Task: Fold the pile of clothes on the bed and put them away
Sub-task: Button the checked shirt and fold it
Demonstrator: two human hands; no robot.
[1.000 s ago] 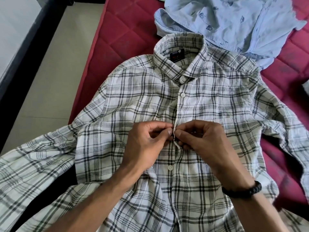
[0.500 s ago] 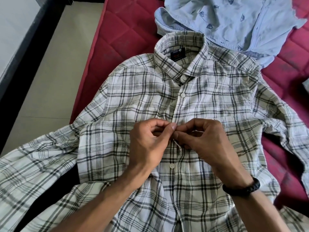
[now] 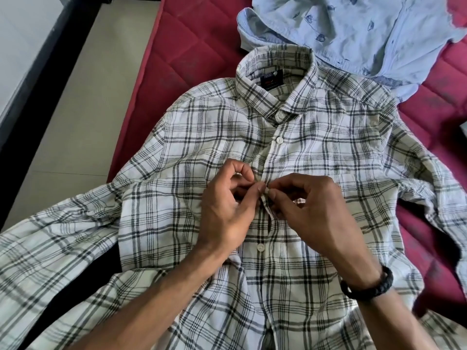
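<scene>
checked shirt lies flat, front up, on the red bed. my left hand and right hand both pinch its front edge, probably fastening a button so it folds neatly.

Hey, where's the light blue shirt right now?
In the head view the light blue shirt lies crumpled at the top right on the red mattress, just beyond the collar of the plaid shirt.

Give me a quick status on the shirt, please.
Left hand and right hand pinch plaid shirt placket mid-chest. Shirt flat on bed. Blue shirt beyond collar.
</scene>
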